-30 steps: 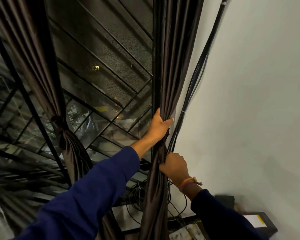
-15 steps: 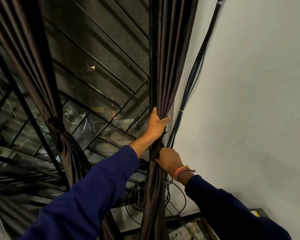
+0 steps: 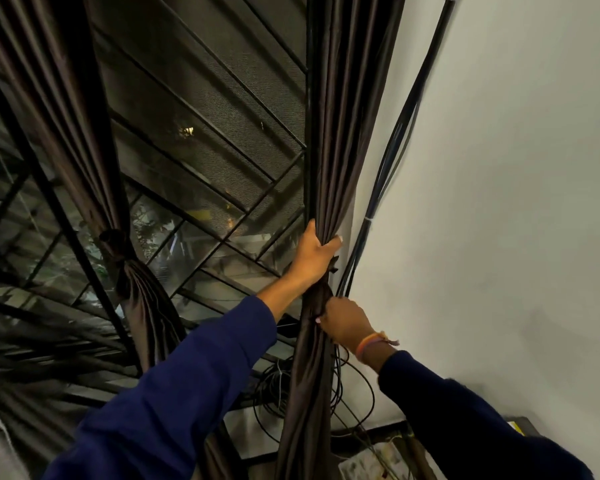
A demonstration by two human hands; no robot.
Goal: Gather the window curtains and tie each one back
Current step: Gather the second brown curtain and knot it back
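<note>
Two dark brown curtains hang at a barred window. The left curtain (image 3: 84,143) is bunched and knotted at a tie (image 3: 113,251). The right curtain (image 3: 340,133) hangs beside the white wall, gathered into a narrow bundle. My left hand (image 3: 314,258) grips that bundle with fingers and thumb wrapped round it. Just below, my right hand (image 3: 345,322) pinches the gathered fabric from the wall side; its fingertips are hidden in the folds. Both arms wear dark blue sleeves, and a bracelet sits on the right wrist.
A bundle of black cables (image 3: 388,161) runs down the wall just right of the curtain, with loose coils (image 3: 274,386) behind it. The window grille and mesh (image 3: 205,140) lie between the curtains. A box with a yellow label (image 3: 516,426) sits at the lower right.
My right hand has risen along the curtain bundle, closing the gap under my left hand. The left hand keeps its grip at about the same height.
</note>
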